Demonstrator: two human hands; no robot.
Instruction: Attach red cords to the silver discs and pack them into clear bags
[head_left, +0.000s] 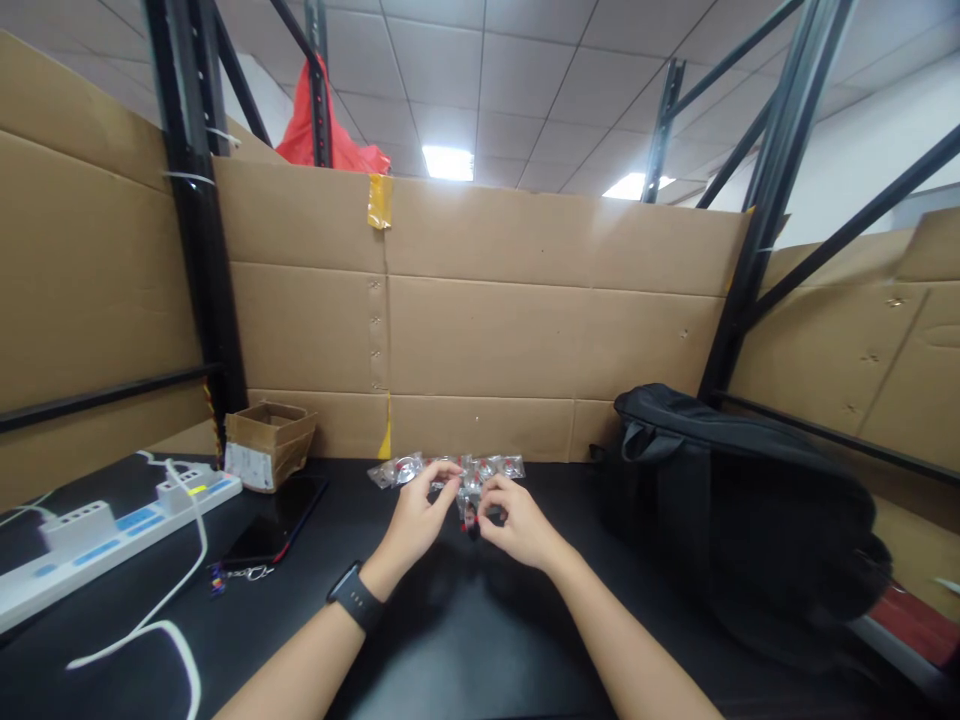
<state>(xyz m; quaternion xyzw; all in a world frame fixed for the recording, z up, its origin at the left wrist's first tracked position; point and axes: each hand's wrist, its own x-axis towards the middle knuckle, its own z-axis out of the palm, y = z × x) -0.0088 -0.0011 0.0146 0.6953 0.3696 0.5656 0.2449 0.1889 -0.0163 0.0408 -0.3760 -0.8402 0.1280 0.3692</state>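
Observation:
Several small clear plastic packets [405, 468] with red and silvery contents lie in a row on the black table [465, 620], near the cardboard wall. My left hand [420, 510], with a dark watch on the wrist, is at the front of the row, its thumb and index finger curled towards each other over the packets. Just right of it, my right hand [517, 520] pinches at the edge of a packet with a dark and red item [469, 515] between the hands. What the fingertips of my left hand hold, if anything, is too small to tell.
A white power strip [105, 550] with a cable, a phone [277, 520], a keychain [244, 573] and an open cardboard box [270, 440] are at the left. A big black bag [735, 520] stands at the right. Cardboard walls [480, 330] enclose the table.

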